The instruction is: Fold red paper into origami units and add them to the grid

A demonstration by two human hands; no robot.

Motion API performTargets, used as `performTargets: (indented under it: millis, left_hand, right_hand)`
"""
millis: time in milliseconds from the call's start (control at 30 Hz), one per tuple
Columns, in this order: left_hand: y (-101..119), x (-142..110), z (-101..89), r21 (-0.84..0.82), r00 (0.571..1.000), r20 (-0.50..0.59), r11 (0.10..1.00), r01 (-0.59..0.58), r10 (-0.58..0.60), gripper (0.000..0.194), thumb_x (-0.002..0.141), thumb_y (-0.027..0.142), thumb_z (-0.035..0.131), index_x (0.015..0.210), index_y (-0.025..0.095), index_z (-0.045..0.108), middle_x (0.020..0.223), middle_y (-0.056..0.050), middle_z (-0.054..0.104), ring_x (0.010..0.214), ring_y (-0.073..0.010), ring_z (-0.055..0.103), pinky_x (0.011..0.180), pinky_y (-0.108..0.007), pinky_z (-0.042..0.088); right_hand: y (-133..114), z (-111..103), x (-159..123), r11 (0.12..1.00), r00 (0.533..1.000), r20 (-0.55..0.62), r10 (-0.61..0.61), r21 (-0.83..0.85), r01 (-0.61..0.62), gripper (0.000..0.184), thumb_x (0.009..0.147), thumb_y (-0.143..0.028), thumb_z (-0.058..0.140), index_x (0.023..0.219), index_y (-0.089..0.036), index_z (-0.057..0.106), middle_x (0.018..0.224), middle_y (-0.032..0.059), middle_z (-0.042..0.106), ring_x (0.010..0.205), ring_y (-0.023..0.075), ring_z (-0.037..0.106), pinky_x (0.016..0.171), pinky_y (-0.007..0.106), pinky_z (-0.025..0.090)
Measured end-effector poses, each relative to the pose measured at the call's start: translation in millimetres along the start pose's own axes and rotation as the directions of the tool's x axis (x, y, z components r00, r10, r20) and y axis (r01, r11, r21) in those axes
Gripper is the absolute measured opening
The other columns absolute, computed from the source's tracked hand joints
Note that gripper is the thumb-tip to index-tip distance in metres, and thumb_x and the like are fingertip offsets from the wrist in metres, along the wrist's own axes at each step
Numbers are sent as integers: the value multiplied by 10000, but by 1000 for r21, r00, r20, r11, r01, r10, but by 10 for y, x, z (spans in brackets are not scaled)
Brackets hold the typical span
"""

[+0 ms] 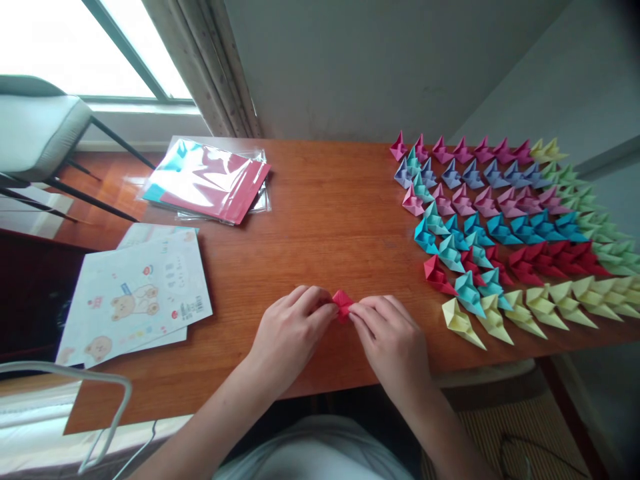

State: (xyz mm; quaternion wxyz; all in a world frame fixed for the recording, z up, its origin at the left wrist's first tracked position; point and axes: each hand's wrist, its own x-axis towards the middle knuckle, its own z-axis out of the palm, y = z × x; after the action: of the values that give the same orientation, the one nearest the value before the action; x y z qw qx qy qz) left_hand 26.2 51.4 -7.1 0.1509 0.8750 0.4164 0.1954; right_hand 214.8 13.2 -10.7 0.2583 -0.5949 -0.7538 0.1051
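Observation:
A small folded piece of red origami paper is held between my two hands near the front edge of the table. My left hand pinches its left side between thumb and fingers. On the other side, my right hand has its fingertips closed on the right corner. The paper's upper part stands up in a point; its lower part is partly covered by my fingers. To the right of my hands stand rows of finished origami boats, the closest being a pale yellow boat and a dark red boat.
Plastic-wrapped packs of coloured paper lie at the back left of the wooden table. Printed sheets with bears lie at the left edge. A white cable loops at the lower left. A chair stands by the window.

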Motion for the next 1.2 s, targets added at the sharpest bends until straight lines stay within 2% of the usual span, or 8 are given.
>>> performTargets:
  millis: [200,433,733,933,1200]
  left_hand:
    - [-12,9,27,0,998,-14,998,57,-57,130,986,234,552,954,222,677,978,-2,681,857,-155,609,719,-266,469]
    - [20,61,28,-47,987,21,986,159,-158,200,1013,292,499,996,254,694,981,5,692,867,-158,621,725,-269,476]
    - [76,98,72,23,973,-9,973,231,-231,182,999,288,531,945,230,695,913,1,702,830,-163,626,696,-278,453]
    - [95,103,69,45,970,-13,969,244,-244,166,994,288,540,949,245,694,905,10,698,816,-166,620,682,-281,437]
    - [104,126,65,58,962,10,961,271,-272,163,995,302,536,982,258,692,909,3,696,835,-175,630,681,-279,435]
  right_hand:
    - [-75,-1,4,991,991,-21,131,40,-131,117,913,-138,650,878,-222,725,824,28,686,818,210,559,743,323,451]
    - [-42,-20,102,958,965,77,252,124,-260,91,876,-165,688,816,-231,702,834,3,709,822,207,565,744,325,441]
    - [-26,-70,217,952,944,176,280,80,-297,102,876,-202,665,782,-237,682,790,5,696,806,212,580,715,320,415]
    - [-10,-31,224,952,944,150,295,43,-305,148,908,-282,671,767,-240,663,779,-2,698,791,204,587,677,305,381]
    - [-71,0,245,962,952,146,270,-3,-273,161,937,-242,636,778,-234,608,773,-7,670,787,202,564,634,305,340]
